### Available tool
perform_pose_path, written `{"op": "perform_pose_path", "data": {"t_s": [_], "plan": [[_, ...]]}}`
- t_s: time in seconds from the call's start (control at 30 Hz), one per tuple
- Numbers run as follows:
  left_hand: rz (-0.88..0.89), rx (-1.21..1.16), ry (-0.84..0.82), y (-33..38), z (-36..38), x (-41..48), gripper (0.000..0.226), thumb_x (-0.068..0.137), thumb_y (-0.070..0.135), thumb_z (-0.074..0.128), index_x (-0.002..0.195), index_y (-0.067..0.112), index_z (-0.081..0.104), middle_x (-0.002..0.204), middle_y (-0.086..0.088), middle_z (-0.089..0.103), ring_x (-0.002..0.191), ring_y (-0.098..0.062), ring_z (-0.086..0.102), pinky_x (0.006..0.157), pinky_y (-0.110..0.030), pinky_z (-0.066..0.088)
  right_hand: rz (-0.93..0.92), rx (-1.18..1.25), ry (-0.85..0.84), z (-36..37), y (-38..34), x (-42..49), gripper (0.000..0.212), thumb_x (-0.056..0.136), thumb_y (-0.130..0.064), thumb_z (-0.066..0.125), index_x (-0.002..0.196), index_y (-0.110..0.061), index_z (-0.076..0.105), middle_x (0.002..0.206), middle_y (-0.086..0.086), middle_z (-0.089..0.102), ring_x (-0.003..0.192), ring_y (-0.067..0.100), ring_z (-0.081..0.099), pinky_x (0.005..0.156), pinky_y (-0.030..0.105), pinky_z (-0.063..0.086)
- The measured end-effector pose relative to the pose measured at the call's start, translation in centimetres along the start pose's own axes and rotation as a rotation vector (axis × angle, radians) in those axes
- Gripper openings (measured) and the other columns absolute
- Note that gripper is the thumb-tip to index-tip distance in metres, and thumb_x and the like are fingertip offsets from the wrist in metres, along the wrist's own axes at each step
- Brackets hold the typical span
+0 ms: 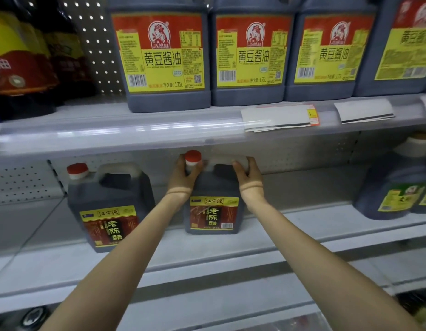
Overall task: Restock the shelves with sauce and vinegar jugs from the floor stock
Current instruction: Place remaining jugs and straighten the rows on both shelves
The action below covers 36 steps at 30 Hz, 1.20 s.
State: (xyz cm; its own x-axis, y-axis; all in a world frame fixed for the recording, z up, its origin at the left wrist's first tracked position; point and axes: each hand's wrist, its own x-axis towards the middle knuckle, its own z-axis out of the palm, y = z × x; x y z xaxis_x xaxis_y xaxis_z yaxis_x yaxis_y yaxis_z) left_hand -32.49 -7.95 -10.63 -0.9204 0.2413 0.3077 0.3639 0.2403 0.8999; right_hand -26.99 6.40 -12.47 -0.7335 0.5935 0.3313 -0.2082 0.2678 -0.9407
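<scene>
A dark vinegar jug [213,211] with a red cap and a red-and-yellow label stands upright on the middle shelf [302,225], set back from its front edge. My left hand [184,174] grips its neck just below the cap. My right hand [247,173] holds the white carrying handle at the top. A second, identical vinegar jug [107,206] stands to the left on the same shelf, nearer the front, apart from the first.
Three soy sauce jugs [164,58] with yellow-and-red labels line the upper shelf, with a fourth at the right edge. Dark bottles [21,65] stand at upper left. Another dark jug [395,187] sits at the right of the middle shelf. Price tags [279,117] hang on the upper shelf rail.
</scene>
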Motion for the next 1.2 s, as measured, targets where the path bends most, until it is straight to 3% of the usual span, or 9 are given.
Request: {"op": "perform_pose_path", "data": {"t_s": [0.1, 0.2, 0.43, 0.5, 0.6, 0.77, 1.03, 1.2], "plan": [[-0.029, -0.016, 0.017, 0.3, 1.2, -0.1, 0.041, 0.093, 0.026, 0.058, 0.124, 0.002, 0.048, 0.112, -0.009, 0.058, 0.104, -0.023, 0.053, 0.082, -0.024, 0.033, -0.044, -0.022, 0.001, -1.4, -0.1, -0.1, 0.029, 0.093, -0.023, 0.059, 0.115, -0.007, 0.051, 0.105, 0.002, 0.054, 0.098, 0.017, 0.050, 0.069, 0.010, 0.038], [-0.036, -0.052, 0.009, 0.5, 2.5, -0.5, 0.040, 0.093, 0.027, 0.057, 0.124, 0.004, 0.046, 0.107, -0.003, 0.054, 0.098, -0.017, 0.050, 0.083, -0.025, 0.033, -0.075, -0.011, -0.006, -2.9, -0.2, 0.0, 0.015, 0.092, -0.018, 0.060, 0.103, -0.013, 0.051, 0.100, 0.000, 0.057, 0.094, 0.014, 0.051, 0.065, -0.004, 0.036], [-0.048, -0.132, -0.016, 1.3, 5.6, -1.2, 0.040, 0.092, 0.029, 0.059, 0.123, 0.007, 0.046, 0.108, -0.006, 0.057, 0.096, -0.020, 0.053, 0.085, -0.030, 0.039, -0.064, -0.035, -0.024, -6.5, -0.4, 1.0, 0.011, 0.092, -0.016, 0.060, 0.101, -0.012, 0.054, 0.096, -0.005, 0.057, 0.083, -0.002, 0.050, 0.063, -0.005, 0.035], [-0.037, -0.130, -0.040, 1.7, 6.5, -1.2, 0.039, 0.092, 0.028, 0.059, 0.122, 0.007, 0.047, 0.112, -0.010, 0.059, 0.097, -0.021, 0.054, 0.087, -0.031, 0.040, -0.032, 0.028, -0.002, -7.4, 0.2, 0.8, 0.007, 0.092, -0.012, 0.059, 0.096, -0.014, 0.053, 0.092, -0.010, 0.058, 0.084, -0.006, 0.051, 0.066, -0.002, 0.039], [-0.031, -0.109, -0.072, 2.1, 7.2, -1.3, 0.039, 0.093, 0.028, 0.057, 0.123, 0.006, 0.045, 0.116, -0.012, 0.058, 0.098, -0.020, 0.052, 0.087, -0.031, 0.038, -0.008, 0.011, -0.012, -8.2, 0.4, 0.9, 0.008, 0.093, -0.014, 0.058, 0.092, -0.020, 0.053, 0.093, -0.009, 0.058, 0.090, 0.007, 0.054, 0.068, 0.003, 0.041], [-0.014, -0.025, -0.215, 1.9, 6.3, -1.6, 0.050, 0.090, 0.027, 0.062, 0.129, 0.011, 0.037, 0.117, -0.006, 0.051, 0.104, -0.020, 0.049, 0.089, -0.030, 0.036, 0.037, -0.042, -0.069, -8.3, -0.2, 0.8, 0.029, 0.097, -0.023, 0.052, 0.119, -0.006, 0.047, 0.108, 0.000, 0.049, 0.100, 0.015, 0.046, 0.082, 0.025, 0.035], [0.008, -0.057, -0.331, 1.4, 5.0, -1.7, 0.056, 0.089, 0.025, 0.064, 0.133, 0.012, 0.033, 0.118, -0.004, 0.051, 0.107, -0.021, 0.051, 0.096, -0.033, 0.040, 0.124, -0.011, -0.010, -7.8, -0.3, 0.2, 0.039, 0.097, -0.028, 0.051, 0.132, -0.012, 0.041, 0.121, 0.002, 0.046, 0.109, 0.018, 0.043, 0.086, 0.029, 0.035], [-0.016, -0.092, -0.286, 1.3, 5.9, -1.2, 0.049, 0.092, 0.028, 0.058, 0.133, 0.010, 0.036, 0.123, -0.012, 0.054, 0.113, -0.030, 0.053, 0.098, -0.037, 0.040, 0.094, 0.082, 0.085, -7.6, -0.2, -0.4, 0.019, 0.094, -0.020, 0.057, 0.110, -0.018, 0.048, 0.109, -0.001, 0.053, 0.102, 0.017, 0.048, 0.082, 0.025, 0.038]]}}
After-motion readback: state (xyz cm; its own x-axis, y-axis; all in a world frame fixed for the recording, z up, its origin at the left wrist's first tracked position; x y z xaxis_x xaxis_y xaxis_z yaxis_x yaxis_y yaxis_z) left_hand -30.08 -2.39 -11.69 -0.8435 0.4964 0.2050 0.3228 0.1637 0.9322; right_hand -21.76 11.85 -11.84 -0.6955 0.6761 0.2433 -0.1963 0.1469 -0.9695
